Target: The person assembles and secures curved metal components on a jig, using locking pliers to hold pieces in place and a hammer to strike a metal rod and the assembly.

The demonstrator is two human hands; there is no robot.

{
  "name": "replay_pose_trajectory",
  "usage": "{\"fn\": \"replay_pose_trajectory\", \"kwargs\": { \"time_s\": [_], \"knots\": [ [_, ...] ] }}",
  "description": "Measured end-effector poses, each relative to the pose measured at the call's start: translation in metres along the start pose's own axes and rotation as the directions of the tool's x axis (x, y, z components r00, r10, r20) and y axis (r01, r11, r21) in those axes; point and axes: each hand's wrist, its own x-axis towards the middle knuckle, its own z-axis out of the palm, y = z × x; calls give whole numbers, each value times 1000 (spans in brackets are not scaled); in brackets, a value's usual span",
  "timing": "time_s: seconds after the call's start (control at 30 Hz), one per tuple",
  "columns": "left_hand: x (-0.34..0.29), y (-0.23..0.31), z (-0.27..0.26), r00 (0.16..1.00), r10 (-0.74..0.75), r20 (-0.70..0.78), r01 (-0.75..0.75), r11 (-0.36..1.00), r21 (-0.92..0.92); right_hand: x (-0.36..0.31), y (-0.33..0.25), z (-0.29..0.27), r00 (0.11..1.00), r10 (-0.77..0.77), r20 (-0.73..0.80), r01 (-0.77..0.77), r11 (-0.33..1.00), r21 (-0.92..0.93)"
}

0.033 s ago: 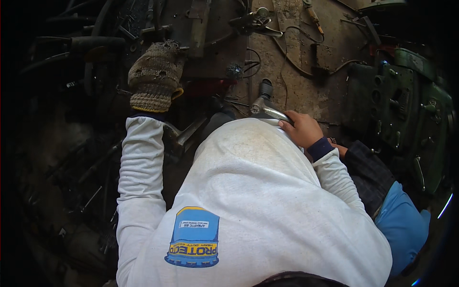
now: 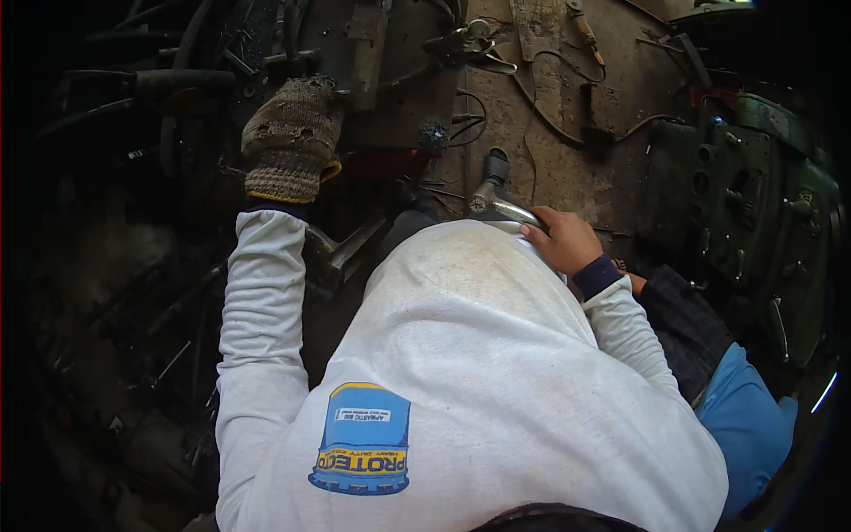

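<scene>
My left hand wears a worn, dirty knit glove with a yellow-edged cuff. Its fingers curl forward beside a dark metal piece, and whatever they close on is hidden. A short metal stub shows at the glove's right side. My bare right hand rests low by the hem of my white shirt, thumb apart from the fingers. Just beyond those fingers runs a shiny metal leg with a dark round end. Another shiny leg shows left of my lap.
Several cables and metal parts lie on the brown, stained floor. A green machine with levers stands at the right. Close on my right is a person's blue sleeve. Dark scrap and rods fill the left side. A metal clamp-like tool sits ahead.
</scene>
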Motion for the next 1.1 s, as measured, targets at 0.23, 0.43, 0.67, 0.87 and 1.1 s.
{"fn": "replay_pose_trajectory", "kwargs": {
  "time_s": [0.23, 0.43, 0.67, 0.87, 1.1],
  "knots": [
    [14, 13, -21, 952, -161, 259, 137, 985, 109, 18, 43, -28, 1000, 14, 12, -13, 997, -82],
    [12, 11, -11, 962, -120, 245, 87, 986, 143, 25, 49, -50, 1000, 9, 29, -4, 989, -148],
    [5, 2, -4, 977, -117, 176, 105, 992, 75, 24, 12, -38, 1000, -21, -12, 18, 984, -180],
    [-18, -18, 5, 999, 8, -53, -8, 1000, -3, 16, -14, -27, 992, -41, -122, 38, 999, -25],
    [-51, -51, 28, 868, -493, 64, 419, 656, -627, -1, -30, -1, 957, 6, -290, 49, 982, 181]
  ]
}}
